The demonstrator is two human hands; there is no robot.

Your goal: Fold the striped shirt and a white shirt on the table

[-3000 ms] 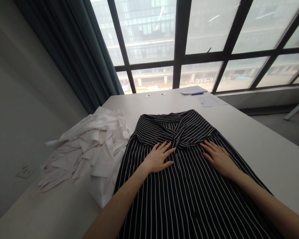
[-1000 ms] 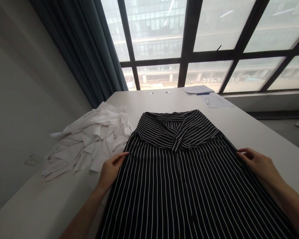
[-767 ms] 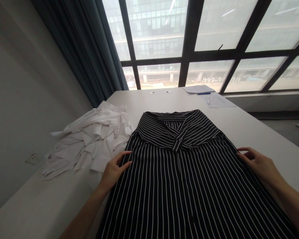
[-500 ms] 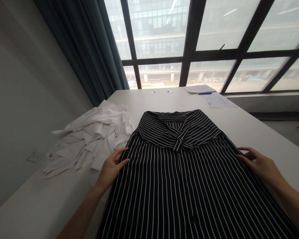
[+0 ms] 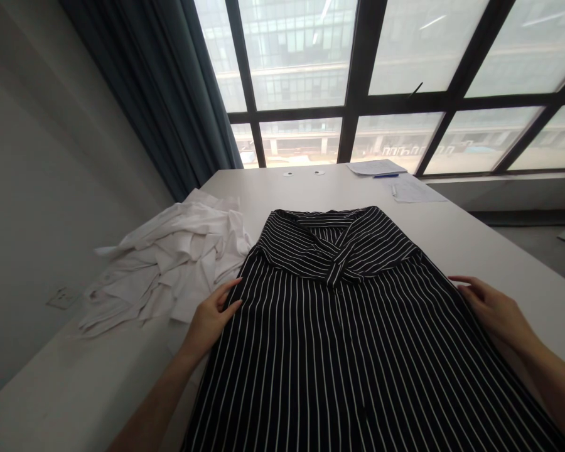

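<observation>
A black skirt with thin white stripes lies spread flat on the table, its waist end away from me. A wide band and a knotted tie cross its front near the top. At the left edge of the cloth, my left hand rests with thumb and forefinger apart, fingertips touching the fabric. Opposite it, my right hand is beside the right edge, its fingers slightly curled and the thumb apart from the forefinger. The skirt's lower end runs out of view.
A crumpled heap of white cloth lies on the left of the white table. Papers and a blue pen are at the far right. Behind stand a dark curtain and large windows. A socket is on the left wall.
My right thumb has drawn back slightly from the skirt's right edge. My left hand and the skirt look nearly the same; the view has shifted a little.
</observation>
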